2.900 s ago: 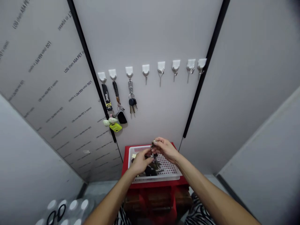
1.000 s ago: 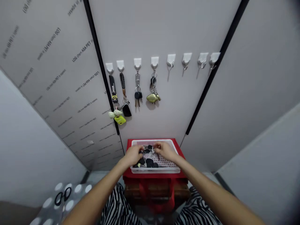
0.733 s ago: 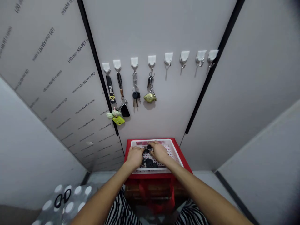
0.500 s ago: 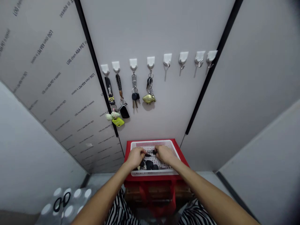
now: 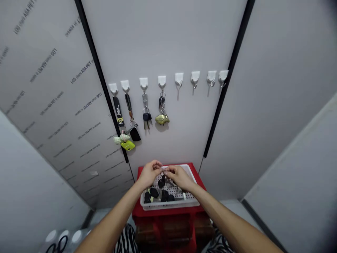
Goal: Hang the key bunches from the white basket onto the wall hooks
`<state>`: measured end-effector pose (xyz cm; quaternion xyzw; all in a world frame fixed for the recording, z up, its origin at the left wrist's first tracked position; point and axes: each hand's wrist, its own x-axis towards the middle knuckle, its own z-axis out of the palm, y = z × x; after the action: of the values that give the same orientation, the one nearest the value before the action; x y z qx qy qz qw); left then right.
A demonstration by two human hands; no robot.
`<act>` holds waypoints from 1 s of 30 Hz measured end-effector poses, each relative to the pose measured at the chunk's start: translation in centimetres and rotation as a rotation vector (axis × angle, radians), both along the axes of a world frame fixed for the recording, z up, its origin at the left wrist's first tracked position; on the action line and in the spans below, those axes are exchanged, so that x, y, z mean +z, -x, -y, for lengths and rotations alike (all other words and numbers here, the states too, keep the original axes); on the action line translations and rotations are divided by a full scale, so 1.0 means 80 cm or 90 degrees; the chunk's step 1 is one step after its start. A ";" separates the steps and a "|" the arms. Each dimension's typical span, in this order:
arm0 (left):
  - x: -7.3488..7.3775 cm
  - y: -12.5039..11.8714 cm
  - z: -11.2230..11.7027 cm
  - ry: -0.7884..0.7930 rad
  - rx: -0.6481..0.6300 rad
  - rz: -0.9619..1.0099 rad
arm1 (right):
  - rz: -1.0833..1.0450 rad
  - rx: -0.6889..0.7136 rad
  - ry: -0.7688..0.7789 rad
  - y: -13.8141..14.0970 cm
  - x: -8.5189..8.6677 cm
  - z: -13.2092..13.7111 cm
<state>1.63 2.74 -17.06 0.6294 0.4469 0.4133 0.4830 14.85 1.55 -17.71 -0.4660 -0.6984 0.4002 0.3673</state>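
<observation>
Both hands are raised just above a white perforated basket (image 5: 193, 202) of dark keys (image 5: 154, 193) that sits on a red stool (image 5: 137, 211). My left hand (image 5: 149, 173) and my right hand (image 5: 178, 176) pinch the same bunch of keys (image 5: 162, 181) between them, a black-headed key dangling from it. On the wall above runs a row of white hooks. The four leftmost carry key sets: a black lanyard with a yellow-green tag (image 5: 127, 145), a braided strap with a black fob (image 5: 135, 133), dark keys (image 5: 146, 117), and a brass fish charm (image 5: 162, 119).
Several hooks on the right of the row hang bare, beginning with a hook (image 5: 179, 79). Black vertical strips (image 5: 218, 105) divide the grey wall panels. A grey cushion with white dots (image 5: 63, 237) lies at the lower left. Zebra-striped fabric (image 5: 126, 240) covers my legs.
The brass fish key set now hangs on the fourth hook. Since then my hands dug in the basket and have lifted another bunch of keys above it.
</observation>
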 end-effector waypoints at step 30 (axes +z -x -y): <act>0.260 -0.086 -0.044 -0.457 0.192 -0.220 | -0.216 -0.363 -0.286 -0.041 0.289 -0.100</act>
<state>8.48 6.23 3.78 0.7454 0.4361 0.4969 0.0855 18.10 9.52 5.37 -0.4765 -0.5409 0.1907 0.6664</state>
